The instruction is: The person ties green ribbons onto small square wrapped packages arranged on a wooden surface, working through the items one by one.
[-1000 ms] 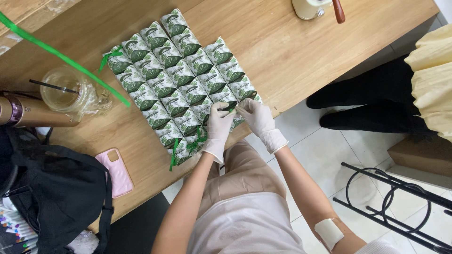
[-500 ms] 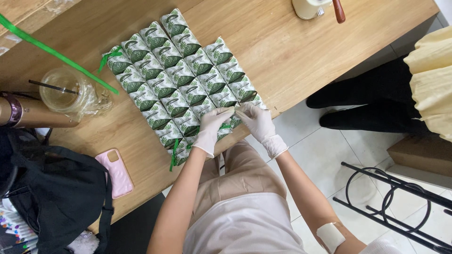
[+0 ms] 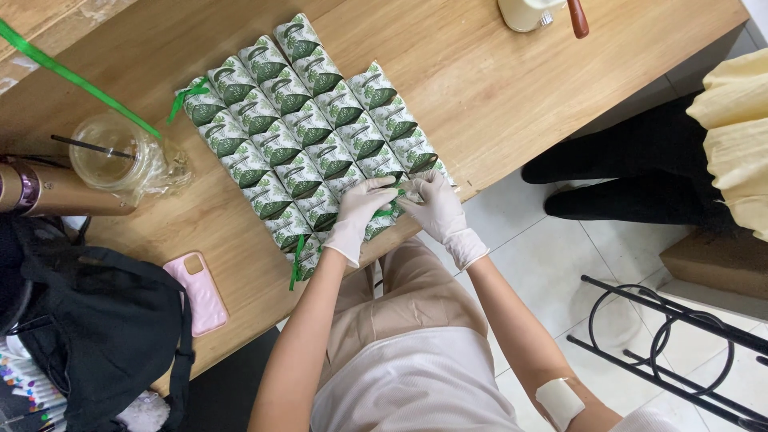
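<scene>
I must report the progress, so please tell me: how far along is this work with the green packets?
Done: most green-and-white packets lie in tidy diagonal rows on the wooden table. In hand: the left hand and right hand, both gloved, handle a green ribbon at the near corner. Left: the ribbons' loose ends lie untied.

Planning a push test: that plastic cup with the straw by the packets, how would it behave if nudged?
The cup would probably slide easily: it looks like thin clear plastic, nearly empty, so light. It may tip, since the tall straw sticks out at a slant. The crinkled wrap beside it would likely drag along, and the thin wall would probably dent under a firm squeeze.
</scene>
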